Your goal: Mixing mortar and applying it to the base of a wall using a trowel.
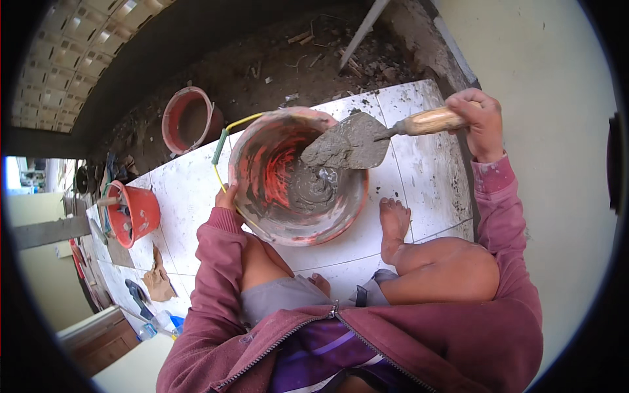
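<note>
My right hand (483, 124) is wrapped round the wooden handle of a trowel (429, 122). A heap of wet grey mortar (347, 143) covers the trowel's blade, which is over the right side of a red bucket (357, 213). More mortar lies in the bucket's bottom and smears its inner wall. The bucket is tilted, its mouth toward me. My left hand (227, 196) grips the bucket's left rim, close to the yellow wire handle (218, 175) with its green grip. Part of that hand's fingers is hidden behind the rim.
Under the bucket are white tiles (180, 196). A second red bucket (190, 121) stands at the far left by rubble-strewn soil. Another red bucket (141, 213) with tools is at the left, near crumpled brown paper (158, 278). A pale wall (557, 164) rises at the right.
</note>
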Demonstrator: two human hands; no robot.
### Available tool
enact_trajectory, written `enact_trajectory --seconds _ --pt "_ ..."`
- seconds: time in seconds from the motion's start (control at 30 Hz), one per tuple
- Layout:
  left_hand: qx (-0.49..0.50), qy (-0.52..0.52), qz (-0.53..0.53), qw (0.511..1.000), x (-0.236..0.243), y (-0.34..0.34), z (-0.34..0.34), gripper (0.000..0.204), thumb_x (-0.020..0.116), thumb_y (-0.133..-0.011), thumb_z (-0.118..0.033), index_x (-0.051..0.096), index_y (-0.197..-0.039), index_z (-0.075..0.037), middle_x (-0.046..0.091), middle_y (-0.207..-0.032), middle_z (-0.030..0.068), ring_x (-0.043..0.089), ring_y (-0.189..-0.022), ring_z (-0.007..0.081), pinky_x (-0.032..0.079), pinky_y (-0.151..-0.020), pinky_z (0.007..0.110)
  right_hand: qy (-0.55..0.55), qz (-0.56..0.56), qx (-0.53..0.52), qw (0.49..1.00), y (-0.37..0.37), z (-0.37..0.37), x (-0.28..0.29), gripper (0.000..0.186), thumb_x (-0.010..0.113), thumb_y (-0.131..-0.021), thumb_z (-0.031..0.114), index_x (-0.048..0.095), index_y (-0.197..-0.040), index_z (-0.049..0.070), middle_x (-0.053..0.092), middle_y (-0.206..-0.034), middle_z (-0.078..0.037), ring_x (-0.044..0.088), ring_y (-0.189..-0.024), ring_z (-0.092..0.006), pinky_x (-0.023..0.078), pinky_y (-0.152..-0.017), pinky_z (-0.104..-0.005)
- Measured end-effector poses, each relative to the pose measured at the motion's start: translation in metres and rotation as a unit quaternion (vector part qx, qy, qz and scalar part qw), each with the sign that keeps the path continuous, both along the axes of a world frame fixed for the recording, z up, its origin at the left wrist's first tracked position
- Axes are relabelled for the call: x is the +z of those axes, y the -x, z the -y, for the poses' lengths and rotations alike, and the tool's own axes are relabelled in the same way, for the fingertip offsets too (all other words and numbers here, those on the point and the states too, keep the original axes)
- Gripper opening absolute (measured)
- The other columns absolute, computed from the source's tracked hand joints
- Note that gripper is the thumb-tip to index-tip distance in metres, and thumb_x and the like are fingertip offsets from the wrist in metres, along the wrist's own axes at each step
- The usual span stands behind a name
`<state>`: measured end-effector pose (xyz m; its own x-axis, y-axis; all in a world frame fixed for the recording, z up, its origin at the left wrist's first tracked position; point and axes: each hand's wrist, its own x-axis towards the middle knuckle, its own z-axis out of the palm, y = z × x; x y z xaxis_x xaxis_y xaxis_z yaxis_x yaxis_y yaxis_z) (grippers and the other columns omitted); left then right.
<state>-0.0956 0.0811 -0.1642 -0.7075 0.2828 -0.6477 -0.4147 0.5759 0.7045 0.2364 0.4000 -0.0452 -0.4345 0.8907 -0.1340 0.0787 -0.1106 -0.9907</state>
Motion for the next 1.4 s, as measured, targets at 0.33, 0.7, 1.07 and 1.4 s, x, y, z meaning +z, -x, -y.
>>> enact_trajectory --seconds 0.33,0.7,1.07,1.4 --pt "-0.092 -0.234 -0.083 0.964 0.011 0.019 -0.105 0.019 0.053 -0.081 -0.014 0.057 -0.09 0.003 0.058 -0.081 0.005 0.052 -0.07 0.0112 0.042 -0.064 0.024 -0.097 0.108 0.054 0.988 -0.089 0.042 -0.082 0.03 0.066 -0.064 -0.001 0.061 -0.093 -0.005 0.061 -0.085 -0.012 0.059 -0.076 -0.0151 0.049 -0.067 -0.025" --pt "-0.076 -0.232 -0.016 0.97 -0.017 0.051 -0.093 0.023 0.052 -0.082 -0.014 0.055 -0.098 0.003 0.061 -0.089 0.009 0.058 -0.077 0.0158 0.045 -0.071 0.026 0.068 0.241 0.288 0.924 -0.069 0.066 -0.097 0.051 0.062 -0.055 0.004 0.045 -0.102 0.003 0.053 -0.083 -0.005 0.051 -0.075 -0.013 0.042 -0.07 -0.0256" --pt "-0.079 -0.25 0.019 0.965 -0.044 0.068 -0.084 0.026 0.05 -0.083 -0.016 0.054 -0.101 0.002 0.06 -0.091 0.0095 0.059 -0.079 0.0174 0.046 -0.072 0.027 -0.145 0.276 0.281 0.908 -0.038 0.057 -0.069 0.056 0.059 -0.056 0.007 0.042 -0.109 0.008 0.054 -0.08 -0.011 0.055 -0.07 -0.0228 0.045 -0.064 -0.0292" --pt "-0.123 -0.27 0.034 0.954 -0.058 0.08 -0.081 0.028 0.049 -0.084 -0.025 0.054 -0.097 -0.001 0.059 -0.094 0.01 0.057 -0.083 0.0181 0.045 -0.074 0.029 -0.387 0.393 0.247 0.796 -0.043 0.071 -0.163 0.05 0.056 -0.067 0.0 0.045 -0.112 0.017 0.043 -0.088 -0.011 0.05 -0.079 -0.0273 0.045 -0.059 -0.0368"
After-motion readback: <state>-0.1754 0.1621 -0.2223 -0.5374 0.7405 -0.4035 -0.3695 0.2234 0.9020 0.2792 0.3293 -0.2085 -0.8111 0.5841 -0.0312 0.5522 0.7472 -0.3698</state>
